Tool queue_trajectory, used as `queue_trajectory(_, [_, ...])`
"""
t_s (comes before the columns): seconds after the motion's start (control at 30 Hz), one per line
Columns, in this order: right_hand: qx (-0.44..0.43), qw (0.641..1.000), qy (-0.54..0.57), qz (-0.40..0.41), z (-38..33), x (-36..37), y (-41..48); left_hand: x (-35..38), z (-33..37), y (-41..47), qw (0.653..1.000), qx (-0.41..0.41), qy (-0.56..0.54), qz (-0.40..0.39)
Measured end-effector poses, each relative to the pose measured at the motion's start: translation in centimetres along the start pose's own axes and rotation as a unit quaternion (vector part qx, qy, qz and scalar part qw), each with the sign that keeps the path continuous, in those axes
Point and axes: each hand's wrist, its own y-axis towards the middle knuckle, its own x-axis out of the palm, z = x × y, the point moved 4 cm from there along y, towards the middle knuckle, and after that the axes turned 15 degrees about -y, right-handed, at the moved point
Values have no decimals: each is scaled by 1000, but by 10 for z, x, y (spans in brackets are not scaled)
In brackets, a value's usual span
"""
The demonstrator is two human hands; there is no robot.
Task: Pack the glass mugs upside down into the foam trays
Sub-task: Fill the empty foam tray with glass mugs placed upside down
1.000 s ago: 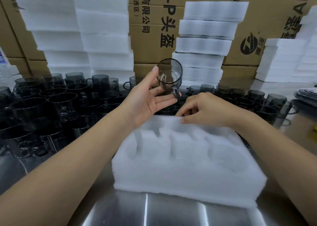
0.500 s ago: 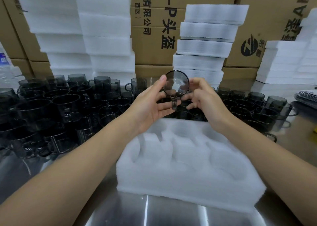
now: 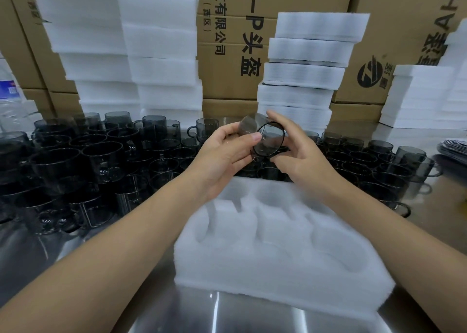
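Both hands clasp one smoky grey, see-through glass mug (image 3: 264,140) between them: the left hand (image 3: 222,155) curls thumb and fingers round the wall at the base end, and the right hand (image 3: 300,155) pinches the dark rim, forefinger over the top and thumb beneath. Held so, the mug lies tilted on its side in the air with its mouth turned towards the camera, touching no foam. Its handle I cannot make out clearly. Directly below the grip, and nearer the person, sits the thick white foam tray (image 3: 252,284) with round moulded pockets, and every pocket in view looks empty, so packing of this tray seems only to be starting. Such a mug should be light and quite rigid, but smooth enough to slip and brittle at the thin rim, so the safer hold is probably across the wall or on the flat base once the mouth faces down. Soft foam ought to yield and hug the glass, and a flat press on the base should seat it. Just beyond the grip and to either side crowd many loose grey mugs (image 3: 75,160), which a careless swing could knock.
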Motion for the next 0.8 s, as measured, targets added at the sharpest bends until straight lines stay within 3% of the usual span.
queue_trajectory(0.2, [-36, 997, -63, 14, -4, -2, -1, 4, 0, 0, 998, -24, 42, -43])
queue_trajectory(0.3, [-32, 999, -42, 13, -5, -1, -1, 2, 6, 2, 995, -35, 77, -49])
queue_trajectory(0.57, [-1, 1000, -7, -10, -5, 4, -2, -20, 33, -4, 961, -202, 168, -85])
queue_trajectory(0.8, [13, 997, -22, 66, -11, -3, -3, -9, 33, -9, 882, -153, 445, -15])
